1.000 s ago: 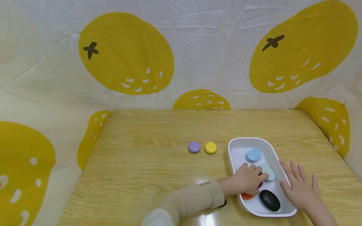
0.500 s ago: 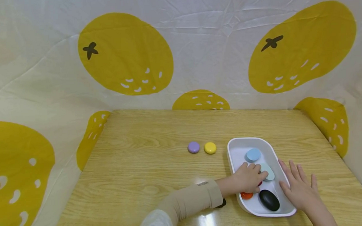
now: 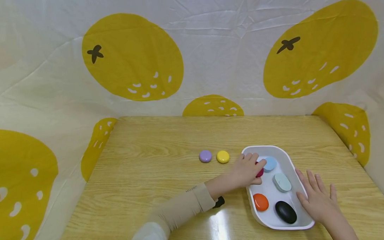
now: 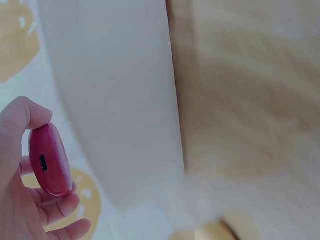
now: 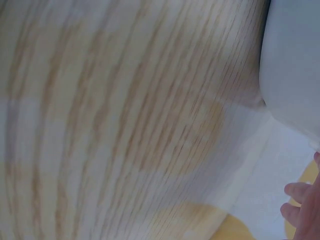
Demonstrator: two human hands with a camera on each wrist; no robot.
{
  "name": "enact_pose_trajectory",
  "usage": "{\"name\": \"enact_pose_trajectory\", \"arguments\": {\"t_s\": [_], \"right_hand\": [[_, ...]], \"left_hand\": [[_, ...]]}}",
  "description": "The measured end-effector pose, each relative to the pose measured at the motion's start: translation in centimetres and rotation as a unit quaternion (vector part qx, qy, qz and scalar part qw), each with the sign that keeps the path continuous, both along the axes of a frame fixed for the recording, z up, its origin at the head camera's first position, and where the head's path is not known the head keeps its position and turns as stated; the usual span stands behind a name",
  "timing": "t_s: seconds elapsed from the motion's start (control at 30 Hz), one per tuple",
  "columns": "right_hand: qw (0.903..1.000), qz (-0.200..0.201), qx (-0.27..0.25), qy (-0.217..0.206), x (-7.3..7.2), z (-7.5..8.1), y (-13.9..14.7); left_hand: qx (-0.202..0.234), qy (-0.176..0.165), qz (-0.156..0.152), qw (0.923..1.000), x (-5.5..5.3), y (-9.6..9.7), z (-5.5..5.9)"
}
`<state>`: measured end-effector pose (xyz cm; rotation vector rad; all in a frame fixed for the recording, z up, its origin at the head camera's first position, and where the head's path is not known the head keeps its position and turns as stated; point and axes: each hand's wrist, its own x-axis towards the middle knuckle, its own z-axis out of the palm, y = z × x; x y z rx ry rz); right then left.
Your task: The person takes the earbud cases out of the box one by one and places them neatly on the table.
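Observation:
My left hand (image 3: 244,170) is over the left wall of the white tray (image 3: 272,193). It pinches a crimson, pebble-shaped object (image 4: 50,160) with a small dark slot in its edge, thumb on one end and fingers at the other. In the head view, fingers partly cover this crimson object (image 3: 259,172). My right hand (image 3: 318,200) lies with fingers spread and straight along the tray's right side, thumb at the rim. Inside the tray are a light blue piece (image 3: 269,164), a pale mint oval (image 3: 282,182), a glossy orange one (image 3: 261,202) and a black oval (image 3: 286,212).
On the wooden table (image 3: 143,171), a purple disc (image 3: 205,156) and a yellow disc (image 3: 223,156) sit side by side, left of the tray. A white curtain with yellow fruit prints (image 3: 132,56) surrounds the table at the back and sides.
My left hand has moved away and to the left, from the tray's middle to its left wall, taking the crimson piece along. The orange and mint pieces are now uncovered. My right hand stays put.

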<state>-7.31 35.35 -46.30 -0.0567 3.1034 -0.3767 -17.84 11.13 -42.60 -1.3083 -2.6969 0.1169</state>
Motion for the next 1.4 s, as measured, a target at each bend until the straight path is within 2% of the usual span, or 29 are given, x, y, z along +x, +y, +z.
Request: {"name": "enact_pose_trajectory", "arguments": {"t_s": [0.2, 0.37, 0.57, 0.77, 1.03, 1.4], "right_hand": [[1.0000, -0.001, 0.000, -0.003, 0.0, 0.1, -0.1], [1.0000, -0.002, -0.002, -0.002, 0.0, 0.1, -0.1], [1.0000, -0.003, -0.003, -0.008, 0.0, 0.3, -0.2], [1.0000, -0.002, -0.002, -0.003, 0.1, 0.3, -0.2], [1.0000, -0.001, -0.002, -0.010, 0.0, 0.3, -0.2], [1.0000, -0.001, -0.003, 0.001, 0.0, 0.3, -0.3]], "left_hand": [[0.027, -0.013, 0.032, 0.9990, -1.3, -4.3, 0.9], [0.067, -0.042, 0.063, 0.9949, -2.5, -8.1, 0.9], [0.091, -0.068, 0.128, 0.9853, -4.0, -12.3, 0.1], [0.092, -0.099, 0.178, 0.9748, -5.4, -15.5, -1.5], [0.072, -0.117, 0.213, 0.9674, -6.3, -17.9, -3.7], [0.036, -0.129, 0.193, 0.9721, -6.4, -18.6, -4.5]]}}
